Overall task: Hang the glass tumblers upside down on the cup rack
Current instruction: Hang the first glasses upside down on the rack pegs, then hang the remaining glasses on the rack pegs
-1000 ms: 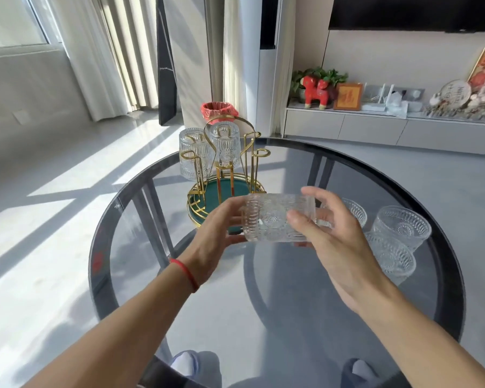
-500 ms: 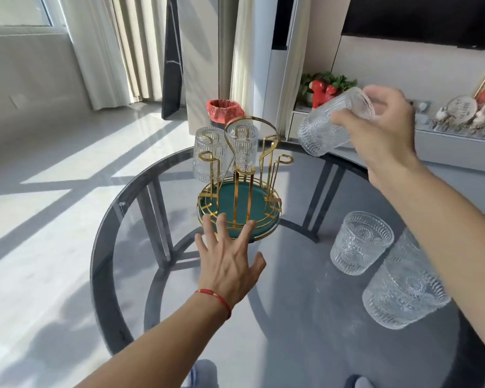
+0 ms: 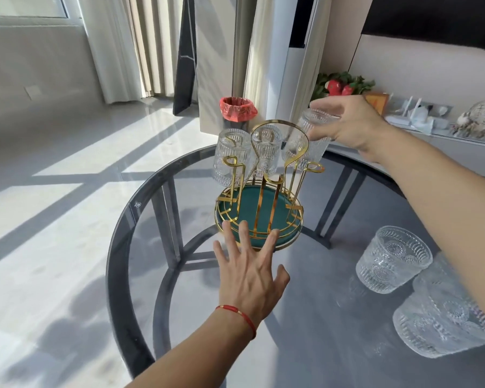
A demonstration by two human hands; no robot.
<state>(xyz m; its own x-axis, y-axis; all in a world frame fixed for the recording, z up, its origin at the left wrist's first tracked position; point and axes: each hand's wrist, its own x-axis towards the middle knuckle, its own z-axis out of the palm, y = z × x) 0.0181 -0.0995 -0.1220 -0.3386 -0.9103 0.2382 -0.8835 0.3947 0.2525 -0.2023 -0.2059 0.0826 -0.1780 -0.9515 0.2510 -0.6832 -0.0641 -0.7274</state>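
Two tumblers (image 3: pixel 231 155) already hang inverted on the gold cup rack (image 3: pixel 259 211). Right hand (image 3: pixel 347 127) grips a third tumbler (image 3: pixel 305 141) mouth-down at the rack's right pegs. Left hand (image 3: pixel 249 273), fingers spread and empty, touches the rack base; two more glasses (image 3: pixel 392 259) sit on the glass table (image 3: pixel 179 275).

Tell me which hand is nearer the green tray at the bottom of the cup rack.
Left. The left hand lies spread on the table with fingers at the green tray's front rim; the right hand is up above it, holding a tumbler.

The right arm hides part of the nearest tumbler (image 3: pixel 437 326).
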